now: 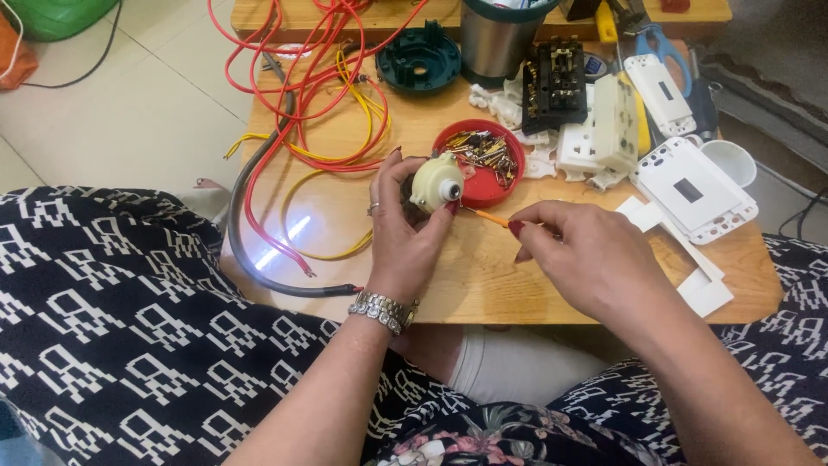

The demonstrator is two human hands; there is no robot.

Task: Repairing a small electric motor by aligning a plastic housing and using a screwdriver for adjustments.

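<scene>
Cream plastic, round and knobbed: that is the one switch part (436, 183) I hold up in my left hand (405, 233), fingers (388, 173) wrapped around its back, thumb on its front beside a small white hub with a dark centre. It sits just above the bench (483, 276), touching the near rim of the single red dish (509, 192), which is full of brass screws (485, 148) too many to count. My right hand (595, 259) pinches one thin orange tool (490, 217), fingers narrow around its handle, tip pointing at the part's lower edge.

Red wires (297, 78) loop over the bench's left side, several strands, with yellow wires (362, 129) among them and one grey cable (259, 259) curving along the near edge. Behind the dish stand one green round cover (419, 59), one steel cup (493, 43) and one black terminal block (556, 85). To the right lie two white switch plates (694, 192) and a heap of white sockets (599, 138).

Bench is pale wood, low, over a light tiled floor (129, 112); my patterned black-and-white clothing fills the foreground.
</scene>
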